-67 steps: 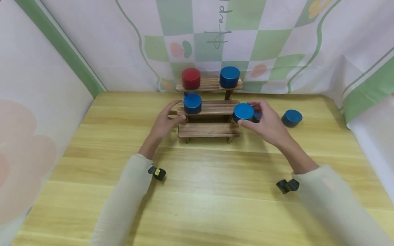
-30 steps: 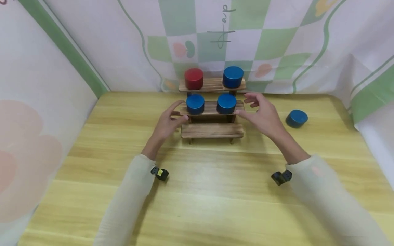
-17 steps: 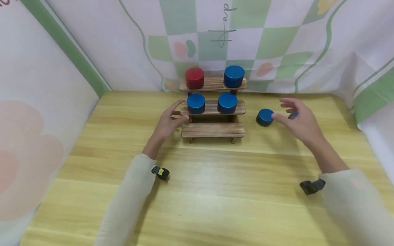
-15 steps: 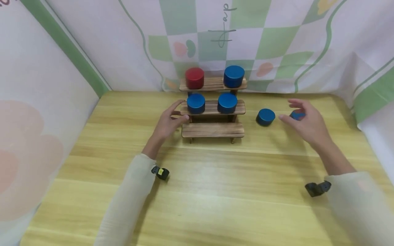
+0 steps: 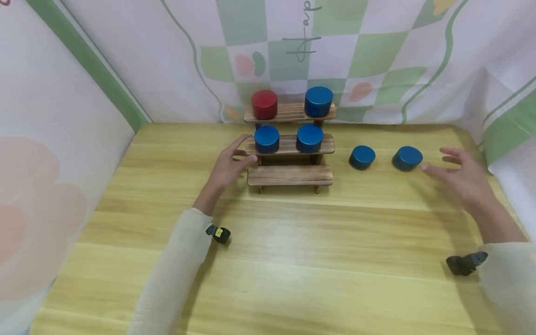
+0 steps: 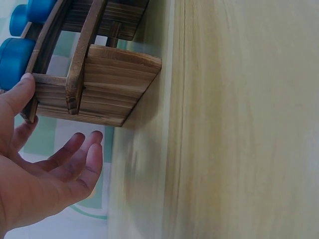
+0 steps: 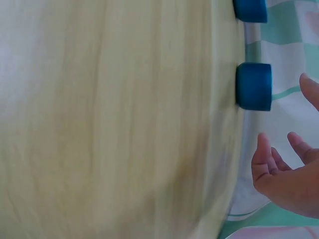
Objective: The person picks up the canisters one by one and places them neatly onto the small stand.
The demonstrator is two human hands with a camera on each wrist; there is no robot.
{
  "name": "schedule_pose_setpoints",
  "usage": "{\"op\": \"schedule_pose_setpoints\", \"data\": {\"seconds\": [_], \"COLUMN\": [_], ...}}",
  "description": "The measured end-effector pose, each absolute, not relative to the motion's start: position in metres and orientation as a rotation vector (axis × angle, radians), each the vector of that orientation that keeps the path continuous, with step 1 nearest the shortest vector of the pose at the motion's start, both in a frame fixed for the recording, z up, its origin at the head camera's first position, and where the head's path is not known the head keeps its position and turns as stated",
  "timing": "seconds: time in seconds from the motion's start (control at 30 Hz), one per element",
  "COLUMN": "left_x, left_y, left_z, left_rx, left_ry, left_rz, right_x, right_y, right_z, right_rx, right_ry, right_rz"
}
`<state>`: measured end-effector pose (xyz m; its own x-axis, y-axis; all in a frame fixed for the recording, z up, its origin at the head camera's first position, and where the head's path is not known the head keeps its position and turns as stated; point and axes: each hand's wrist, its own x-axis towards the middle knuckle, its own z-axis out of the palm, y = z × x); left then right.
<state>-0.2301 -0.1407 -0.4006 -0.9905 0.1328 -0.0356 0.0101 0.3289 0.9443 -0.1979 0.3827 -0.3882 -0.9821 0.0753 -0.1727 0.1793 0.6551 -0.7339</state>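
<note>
My left hand (image 5: 229,165) holds the left end of the middle step of a three-step wooden stand (image 5: 290,176), thumb at the front edge and index finger behind. Its other fingers hang loosely curled beside the stand in the left wrist view. A red round tin (image 5: 264,104) and a blue round tin (image 5: 318,101) stand on the top step. Two blue tins (image 5: 266,139) share the middle step; the bottom step is bare. My right hand (image 5: 466,181) hovers with relaxed fingers and nothing in them, just right of a blue tin (image 5: 407,158) on the table.
Another blue tin (image 5: 362,157) stands on the table (image 5: 268,260) between the stand and the rightmost tin. A patterned curtain (image 5: 284,60) hangs right behind the stand and along both sides. Wrist cameras are strapped at both sleeves.
My right hand set a blue tin on the middle step's right end and let go. It then moved right, past both table tins. The left hand stayed at the stand.
</note>
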Motion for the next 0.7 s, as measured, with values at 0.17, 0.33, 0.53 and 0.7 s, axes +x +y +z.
{"op": "schedule_pose_setpoints", "data": {"seconds": [0.17, 0.33, 0.53, 0.7], "left_x": [-0.23, -0.23, -0.229, -0.23], "left_y": [-0.14, -0.14, -0.14, -0.14], "left_z": [-0.399, -0.4, -0.4, -0.4], "left_rx": [0.125, 0.12, 0.107, 0.091], "left_ry": [2.469, 2.465, 2.467, 2.475], "left_rz": [1.765, 1.756, 1.755, 1.748], "right_x": [-0.203, -0.208, -0.216, -0.22], "right_y": [0.386, 0.383, 0.377, 0.373], "right_z": [-0.395, -0.399, -0.402, -0.404], "right_rx": [0.194, 0.181, 0.174, 0.187], "right_ry": [2.654, 2.621, 2.647, 2.657], "right_rz": [-1.309, -1.304, -1.257, -1.293]}}
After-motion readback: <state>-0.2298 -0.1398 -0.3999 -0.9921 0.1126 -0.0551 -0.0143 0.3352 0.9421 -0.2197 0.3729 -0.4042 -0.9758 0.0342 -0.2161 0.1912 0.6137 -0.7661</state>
